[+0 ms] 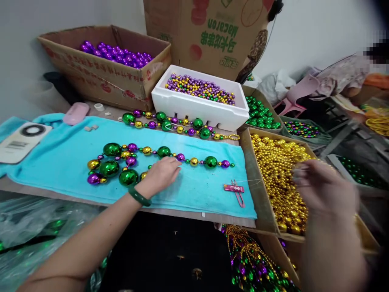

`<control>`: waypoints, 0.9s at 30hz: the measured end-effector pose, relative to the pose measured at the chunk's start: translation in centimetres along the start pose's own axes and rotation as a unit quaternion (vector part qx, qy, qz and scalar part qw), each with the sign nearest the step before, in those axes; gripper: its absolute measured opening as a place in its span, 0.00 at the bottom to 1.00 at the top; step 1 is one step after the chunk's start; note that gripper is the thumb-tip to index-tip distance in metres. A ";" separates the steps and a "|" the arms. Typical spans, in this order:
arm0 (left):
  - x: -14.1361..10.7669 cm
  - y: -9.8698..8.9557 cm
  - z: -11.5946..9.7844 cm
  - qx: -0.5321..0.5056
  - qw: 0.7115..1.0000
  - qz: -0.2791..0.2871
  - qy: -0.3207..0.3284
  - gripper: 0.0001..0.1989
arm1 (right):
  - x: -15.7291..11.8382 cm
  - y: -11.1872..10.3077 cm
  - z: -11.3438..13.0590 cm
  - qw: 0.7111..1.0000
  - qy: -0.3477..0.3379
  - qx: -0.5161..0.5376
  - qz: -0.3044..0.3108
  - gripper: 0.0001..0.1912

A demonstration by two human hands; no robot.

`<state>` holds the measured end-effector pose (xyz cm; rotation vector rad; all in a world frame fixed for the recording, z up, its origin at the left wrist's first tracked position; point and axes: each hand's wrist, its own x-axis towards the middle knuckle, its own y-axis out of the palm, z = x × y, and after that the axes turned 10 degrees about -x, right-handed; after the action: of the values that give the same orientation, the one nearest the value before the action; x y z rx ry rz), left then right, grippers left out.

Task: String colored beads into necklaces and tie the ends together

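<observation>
Where the turquoise towel [200,194] extends beneath the left hand [161,174], the bead strand [164,151] lies alongside its fingers, looped to the left, its straight run extending rightward; the left hand is nearer than the right hand [325,190]. Left fingers curl downward, grip not determinable; right fingers are bent but blurred, hold not determinable. Containers: carton [100,77] of purple beads [118,54], ahead-left of the left hand; foam box [194,106] of mixed beads [200,87], ahead-right; box [261,196] of gold beads [273,162], at the right hand.
</observation>
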<state>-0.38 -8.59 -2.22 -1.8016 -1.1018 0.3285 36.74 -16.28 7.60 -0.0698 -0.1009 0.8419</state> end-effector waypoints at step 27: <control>-3.7 -2.7 2.0 -0.118 0.948 -0.039 -0.292 0.15 | -3.0 8.4 -10.2 0.980 0.079 -0.018 0.181 0.13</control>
<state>-5.18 -9.99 -1.83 -1.9151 -1.6784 0.7407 29.74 -13.17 -3.55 -0.1921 0.0488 1.1946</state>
